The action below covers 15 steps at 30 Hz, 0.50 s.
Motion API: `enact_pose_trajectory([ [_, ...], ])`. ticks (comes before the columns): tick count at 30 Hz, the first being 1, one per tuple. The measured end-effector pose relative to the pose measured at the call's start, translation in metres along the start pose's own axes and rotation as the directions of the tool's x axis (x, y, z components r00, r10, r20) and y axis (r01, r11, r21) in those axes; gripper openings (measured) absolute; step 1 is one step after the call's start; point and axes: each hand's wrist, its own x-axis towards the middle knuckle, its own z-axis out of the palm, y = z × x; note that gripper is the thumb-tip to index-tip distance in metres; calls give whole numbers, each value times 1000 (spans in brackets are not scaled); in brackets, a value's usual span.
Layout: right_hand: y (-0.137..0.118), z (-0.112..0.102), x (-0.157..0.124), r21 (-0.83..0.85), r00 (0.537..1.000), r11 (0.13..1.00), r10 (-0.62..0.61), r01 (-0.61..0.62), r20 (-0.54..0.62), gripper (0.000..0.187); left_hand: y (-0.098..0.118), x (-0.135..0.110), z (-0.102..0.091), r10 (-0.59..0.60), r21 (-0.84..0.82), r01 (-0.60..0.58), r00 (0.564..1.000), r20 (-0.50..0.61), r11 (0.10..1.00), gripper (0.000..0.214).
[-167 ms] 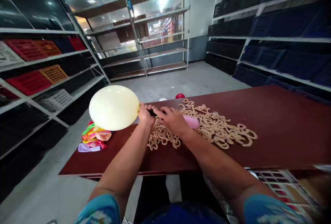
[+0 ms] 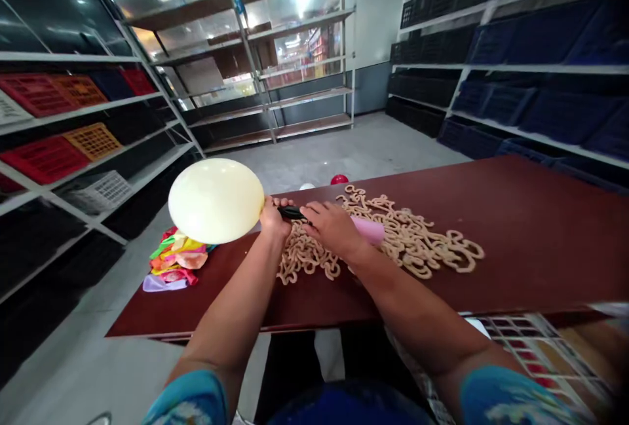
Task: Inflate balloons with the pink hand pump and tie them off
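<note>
A large inflated pale-yellow balloon (image 2: 216,201) hangs over the table's left end. My left hand (image 2: 273,217) is closed at its neck, where the black tapered end of a hand balloon pump (image 2: 293,213) meets it. Around the pump, further right, my right hand (image 2: 330,228) is wrapped. The pump's pink barrel (image 2: 371,231) sticks out beyond that hand, above a spread of tan curly loops (image 2: 413,241). Left of my forearms lies a pile of limp coloured balloons (image 2: 177,260). My fingers hide exactly where the balloon's neck sits on the pump.
The dark red table (image 2: 531,235) runs off to the right. A red ball-like thing (image 2: 339,179) and a white one show past its far edge. Shelves with crates (image 2: 44,156) stand left and right, and a rack (image 2: 304,125) at the back. A white wire basket (image 2: 531,340) is below right.
My right hand and the pink barrel have shifted slightly right, so more of the black pump end shows between my hands. The whole view has moved a little.
</note>
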Motion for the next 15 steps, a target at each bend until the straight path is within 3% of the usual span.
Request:
enact_pose_trajectory([
  [3,14,-5,-2,0,998,999,54,-54,28,30,13,15,-11,95,110,-89,994,-45,990,29],
  [6,33,-7,-2,-39,971,971,238,-236,39,28,27,30,-28,197,296,-162,976,-93,941,32],
  [8,47,-6,-3,-87,910,909,413,-408,46,29,30,34,-39,227,423,-169,970,-91,890,34],
  [11,61,-1,-3,-147,776,785,619,-602,126,29,23,34,-50,219,541,-163,975,-40,825,38],
  [13,66,4,-4,-171,702,730,684,-662,200,28,15,32,-54,221,544,-194,975,16,816,39],
  [15,67,10,-4,-191,676,712,701,-675,227,26,7,30,-57,232,523,-229,971,60,821,39],
])
